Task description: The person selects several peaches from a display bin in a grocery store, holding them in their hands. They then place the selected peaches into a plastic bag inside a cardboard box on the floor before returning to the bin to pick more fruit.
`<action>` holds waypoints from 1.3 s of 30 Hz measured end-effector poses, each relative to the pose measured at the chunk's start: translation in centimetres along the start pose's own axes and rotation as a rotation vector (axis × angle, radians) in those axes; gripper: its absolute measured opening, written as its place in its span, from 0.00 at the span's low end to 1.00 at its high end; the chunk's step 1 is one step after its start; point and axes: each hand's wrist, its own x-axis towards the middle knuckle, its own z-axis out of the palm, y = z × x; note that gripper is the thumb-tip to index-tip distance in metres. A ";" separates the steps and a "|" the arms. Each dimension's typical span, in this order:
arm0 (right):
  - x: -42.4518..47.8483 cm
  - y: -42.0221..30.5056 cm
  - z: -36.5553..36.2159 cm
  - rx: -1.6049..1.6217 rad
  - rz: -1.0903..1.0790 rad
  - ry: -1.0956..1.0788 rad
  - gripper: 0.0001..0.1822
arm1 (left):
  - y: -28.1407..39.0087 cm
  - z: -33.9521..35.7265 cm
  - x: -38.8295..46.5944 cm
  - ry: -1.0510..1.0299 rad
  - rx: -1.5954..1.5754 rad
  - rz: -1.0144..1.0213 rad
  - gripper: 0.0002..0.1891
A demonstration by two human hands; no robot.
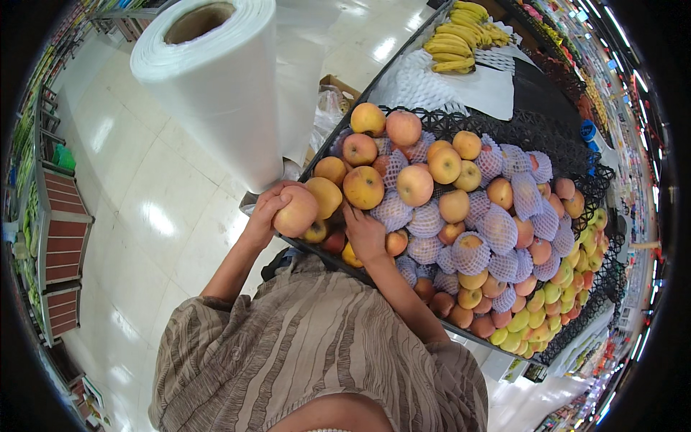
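My left hand (267,211) is closed around a large pinkish apple (296,211) at the near left corner of the produce stand. Among the apples just right of it, my right hand (364,232) reaches down with its fingertips beside a yellow-orange apple (324,197); what those fingertips touch is hidden. A red-yellow apple (363,187) sits right above that hand. Many apples around it wear pale purple foam nets, such as one netted apple (496,229) to the right. Bare ones lie between them, including a small orange apple (396,243) by my right wrist.
A big roll of clear plastic bags (216,92) stands upright beyond my left hand. Bananas (459,40) lie on white foam netting (418,81) at the stand's far end. Green-yellow apples (540,308) fill the right side. Tiled floor (162,210) and a slatted vegetable stand (66,227) are left.
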 end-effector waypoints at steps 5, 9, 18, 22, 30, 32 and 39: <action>0.2 0.4 1.0 0.031 -0.053 0.059 0.26 | -0.2 0.1 -0.6 -0.042 0.062 0.011 0.26; 0.3 0.6 0.5 0.105 -0.059 0.147 0.24 | 0.1 1.2 -0.9 -0.059 0.148 0.009 0.25; -4.5 1.8 -5.0 0.410 -0.023 0.030 0.20 | -1.3 5.4 -1.4 -0.325 0.782 0.219 0.29; -12.8 5.0 -8.2 0.459 0.346 0.097 0.12 | -2.6 8.5 -1.1 -0.446 0.944 0.492 0.28; -19.5 8.3 -4.4 0.208 0.512 -0.040 0.26 | -5.2 10.2 0.0 -0.634 1.224 0.671 0.20; -18.7 8.4 -3.6 0.204 0.475 -0.098 0.30 | -5.7 10.3 0.1 -0.655 1.186 0.671 0.18; -16.4 8.4 -3.6 0.116 0.520 -0.346 0.35 | -7.4 10.3 0.6 -0.658 1.206 0.726 0.15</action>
